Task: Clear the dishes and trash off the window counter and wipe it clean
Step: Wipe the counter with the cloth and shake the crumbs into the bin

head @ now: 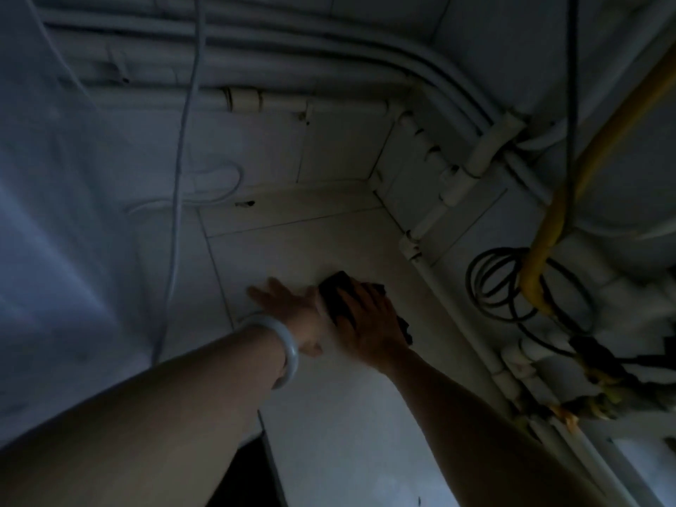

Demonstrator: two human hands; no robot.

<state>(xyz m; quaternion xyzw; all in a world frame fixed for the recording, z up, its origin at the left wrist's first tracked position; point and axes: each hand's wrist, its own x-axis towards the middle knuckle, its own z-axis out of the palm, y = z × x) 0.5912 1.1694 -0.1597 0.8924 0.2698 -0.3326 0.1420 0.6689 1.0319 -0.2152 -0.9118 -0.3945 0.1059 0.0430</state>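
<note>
Two bare forearms reach in from the near edge, the left one wearing a pale bangle [283, 347] at the wrist. Beyond them the white tiled counter [329, 433] runs away toward a far corner. The right hand [369, 325] lies palm down on a dark cloth [338, 289], fingers spread over it and pressing it flat to the counter rather than closing around it. The left hand [289, 305] rests just left of the cloth, its grip apart, fingers flat on the tile and touching the cloth's edge. The picture is dim. Along the right side white pipes [453, 184] run beside the counter, with a coiled black cable [508, 287] and a yellow hose [548, 228] past them. On the far wall more white pipes run across, and a thin pale cord [183, 140] hangs down at the left.
</note>
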